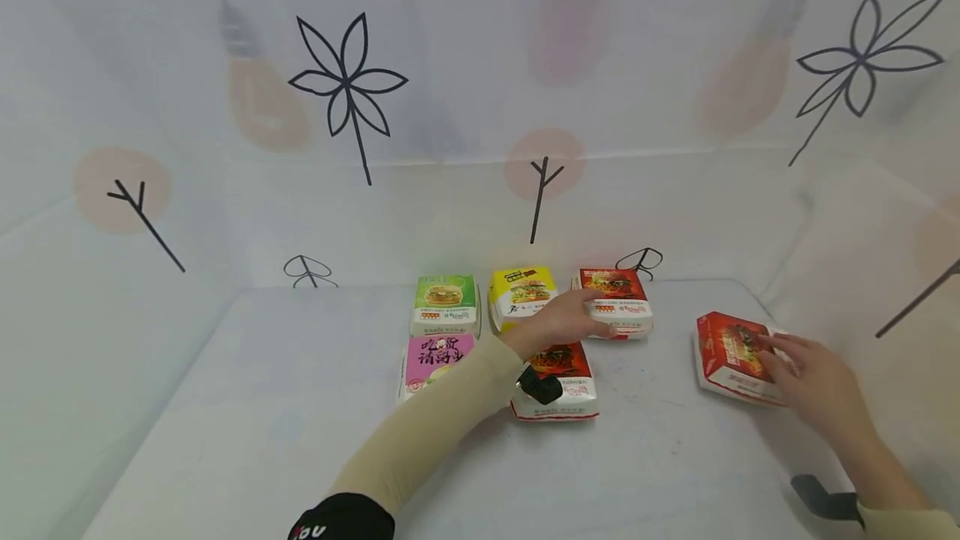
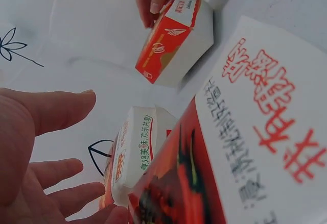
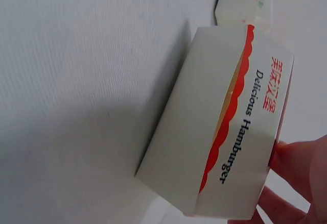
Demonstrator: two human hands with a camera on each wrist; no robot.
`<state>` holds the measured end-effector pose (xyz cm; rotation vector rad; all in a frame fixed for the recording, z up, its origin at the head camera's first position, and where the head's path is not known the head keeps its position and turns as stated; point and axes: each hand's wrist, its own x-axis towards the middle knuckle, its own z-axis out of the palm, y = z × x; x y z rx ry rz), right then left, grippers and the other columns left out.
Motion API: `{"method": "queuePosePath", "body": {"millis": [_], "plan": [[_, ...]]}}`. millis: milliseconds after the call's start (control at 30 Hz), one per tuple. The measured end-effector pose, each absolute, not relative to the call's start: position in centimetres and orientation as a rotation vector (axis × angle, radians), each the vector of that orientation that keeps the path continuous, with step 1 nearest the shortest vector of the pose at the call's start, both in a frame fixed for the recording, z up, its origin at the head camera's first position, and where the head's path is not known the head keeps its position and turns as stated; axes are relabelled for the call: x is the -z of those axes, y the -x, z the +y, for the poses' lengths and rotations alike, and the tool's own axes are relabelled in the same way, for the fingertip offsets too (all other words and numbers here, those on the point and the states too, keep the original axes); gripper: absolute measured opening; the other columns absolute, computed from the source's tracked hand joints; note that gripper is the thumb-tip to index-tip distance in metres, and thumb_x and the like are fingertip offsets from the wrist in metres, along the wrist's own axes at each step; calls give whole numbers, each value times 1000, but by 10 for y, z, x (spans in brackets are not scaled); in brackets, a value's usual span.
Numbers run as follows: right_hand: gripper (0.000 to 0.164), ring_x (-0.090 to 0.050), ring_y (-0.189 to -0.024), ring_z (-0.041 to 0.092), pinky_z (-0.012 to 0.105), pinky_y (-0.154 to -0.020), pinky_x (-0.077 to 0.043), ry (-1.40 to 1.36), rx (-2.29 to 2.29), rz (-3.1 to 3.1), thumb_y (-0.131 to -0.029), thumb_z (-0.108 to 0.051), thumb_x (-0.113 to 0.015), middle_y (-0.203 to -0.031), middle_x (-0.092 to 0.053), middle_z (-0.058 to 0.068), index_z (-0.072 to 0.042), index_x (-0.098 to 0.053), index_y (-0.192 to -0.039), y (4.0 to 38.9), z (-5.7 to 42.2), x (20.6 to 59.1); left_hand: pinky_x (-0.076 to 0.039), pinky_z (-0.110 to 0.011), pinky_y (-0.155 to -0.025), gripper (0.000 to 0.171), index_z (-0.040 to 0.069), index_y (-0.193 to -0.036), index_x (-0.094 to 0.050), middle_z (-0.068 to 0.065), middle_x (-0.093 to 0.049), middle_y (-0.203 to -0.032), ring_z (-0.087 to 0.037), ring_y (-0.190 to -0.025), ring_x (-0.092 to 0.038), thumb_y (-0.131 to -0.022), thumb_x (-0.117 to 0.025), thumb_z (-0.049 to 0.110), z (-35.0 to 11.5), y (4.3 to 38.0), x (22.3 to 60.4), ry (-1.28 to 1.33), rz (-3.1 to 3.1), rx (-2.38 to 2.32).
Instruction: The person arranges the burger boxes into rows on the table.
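My left hand (image 1: 564, 323) reaches over the boxes with its fingers spread at the front of a red-topped burger box (image 1: 613, 294) in the back row. In the left wrist view, its thumb and fingers are apart with nothing gripped between them. My right hand (image 1: 821, 386) holds another red burger box (image 1: 738, 354) by its right side, at the far right of the table. That box's white side, lettered "Delicious Hamburger", faces the right wrist camera. A third red burger box (image 1: 562, 398) sits in front, partly hidden under the left wrist.
Left of the red boxes stand a yellow box (image 1: 517, 283) and a green box (image 1: 444, 298). A pink box (image 1: 431, 357) is in front of the green one, partly covered by the left sleeve. The white table (image 1: 247, 407) meets patterned cloth walls at the back and sides.
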<state>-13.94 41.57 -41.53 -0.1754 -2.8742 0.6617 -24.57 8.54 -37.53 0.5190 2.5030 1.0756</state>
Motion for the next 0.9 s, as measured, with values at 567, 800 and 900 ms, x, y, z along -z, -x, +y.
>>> {"method": "queuePosePath", "body": {"millis": [567,800,900], "plan": [[74,-37,-118,62,65,-79,-52,76,-736,-2935,-93,-40,-69,-143,-32,40,11,-43,-141,134,391,411,-46,-36,-101,63,32,-147,-48,10,-52,-143,-13,-132,-48,-90,-73,40,72,223,373,-768,2364,-1158],[76,-35,-124,61,65,-89,-46,32,-833,-2996,-92,-41,-70,-144,-30,40,12,-44,-140,134,386,416,-45,-30,-101,61,31,-146,-49,14,-53,-142,-9,-130,-49,-91,-73,38,76,213,376,-838,2343,-1119],[73,-35,-125,60,65,-91,-45,10,-859,-2998,-92,-39,-71,-146,-31,39,11,-45,-139,133,381,418,-43,-29,-102,61,30,-146,-49,14,-54,-141,-7,-129,-49,-90,-74,37,77,210,377,-850,2347,-1111]]}}
